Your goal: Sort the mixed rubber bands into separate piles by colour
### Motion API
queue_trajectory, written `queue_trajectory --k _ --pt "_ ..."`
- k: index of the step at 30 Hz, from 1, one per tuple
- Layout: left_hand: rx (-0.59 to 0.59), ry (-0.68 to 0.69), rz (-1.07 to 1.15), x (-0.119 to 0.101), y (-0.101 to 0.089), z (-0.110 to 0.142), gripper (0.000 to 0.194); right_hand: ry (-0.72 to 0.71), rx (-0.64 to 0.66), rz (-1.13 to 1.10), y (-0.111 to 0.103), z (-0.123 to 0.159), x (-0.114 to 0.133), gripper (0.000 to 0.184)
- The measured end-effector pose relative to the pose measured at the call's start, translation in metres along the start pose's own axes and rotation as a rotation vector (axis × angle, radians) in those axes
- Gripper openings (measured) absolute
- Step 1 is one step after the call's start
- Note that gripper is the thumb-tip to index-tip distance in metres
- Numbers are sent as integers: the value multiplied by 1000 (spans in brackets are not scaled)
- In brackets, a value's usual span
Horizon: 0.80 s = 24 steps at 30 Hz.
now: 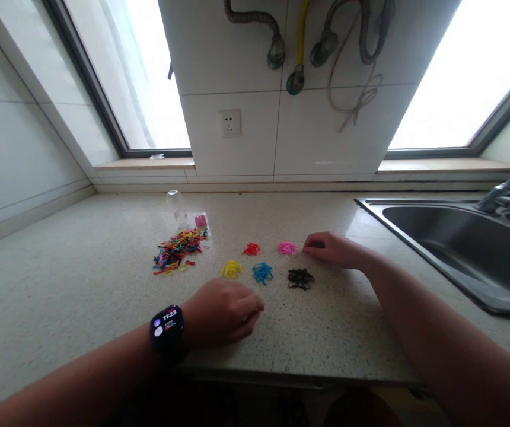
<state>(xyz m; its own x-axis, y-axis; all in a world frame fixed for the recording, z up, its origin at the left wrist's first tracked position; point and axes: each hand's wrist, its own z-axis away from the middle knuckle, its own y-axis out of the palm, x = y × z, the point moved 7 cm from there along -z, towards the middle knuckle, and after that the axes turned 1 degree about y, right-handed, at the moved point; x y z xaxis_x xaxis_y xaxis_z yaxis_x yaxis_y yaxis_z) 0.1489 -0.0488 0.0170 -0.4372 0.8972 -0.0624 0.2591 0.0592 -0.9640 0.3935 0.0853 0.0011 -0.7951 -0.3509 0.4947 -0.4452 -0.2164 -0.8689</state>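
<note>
Small rubber bands lie in single-colour piles on the counter: red (251, 249), pink (287, 248), yellow (231, 269), blue (263, 273) and black (300, 278). Farther left spreads a mixed heap of coloured rubber bands (179, 250). My right hand (332, 249) rests just right of the pink pile, its fingers curled together. In front of the yellow and blue piles is my left hand (223, 311), closed with thumb and fingertips pressed together. Whatever either hand pinches, if anything, is hidden or too small to name.
Behind the mixed heap are a clear container (177, 207) and a pink cap (200, 220). A steel sink (442, 255) with a faucet (508, 187) is set into the counter (81, 284) at right. The tiled wall (232, 157) bounds the back.
</note>
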Motion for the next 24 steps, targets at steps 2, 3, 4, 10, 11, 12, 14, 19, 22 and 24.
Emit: queue_trajectory --k 2,3,4,10,11,12,14,19,22,24 --pt "24 59 1 -12 2 3 15 -2 -1 -2 0 0 0 34" --pt "33 77 11 -16 3 5 14 -3 -3 -3 0 0 0 34" --pt "46 90 29 -20 4 6 13 -4 -3 -6 0 0 0 34" --pt "89 106 75 -24 8 8 7 -14 -23 -41 0 0 -4 33" --pt "89 106 67 -23 8 8 7 -13 -37 -46 -1 0 -4 33" --pt "89 109 61 -23 8 7 6 -15 -56 -56 -2 -1 -3 33" --pt "83 116 50 -23 8 7 5 -27 -110 -88 -7 -3 3 34" --pt "79 128 30 -23 8 8 5 -111 -191 -150 -15 -17 53 31" --pt "91 130 32 -23 10 9 5 -201 -117 -119 -5 -34 105 25" --pt "96 131 38 -22 10 9 6 -261 -90 -71 5 -49 140 21"
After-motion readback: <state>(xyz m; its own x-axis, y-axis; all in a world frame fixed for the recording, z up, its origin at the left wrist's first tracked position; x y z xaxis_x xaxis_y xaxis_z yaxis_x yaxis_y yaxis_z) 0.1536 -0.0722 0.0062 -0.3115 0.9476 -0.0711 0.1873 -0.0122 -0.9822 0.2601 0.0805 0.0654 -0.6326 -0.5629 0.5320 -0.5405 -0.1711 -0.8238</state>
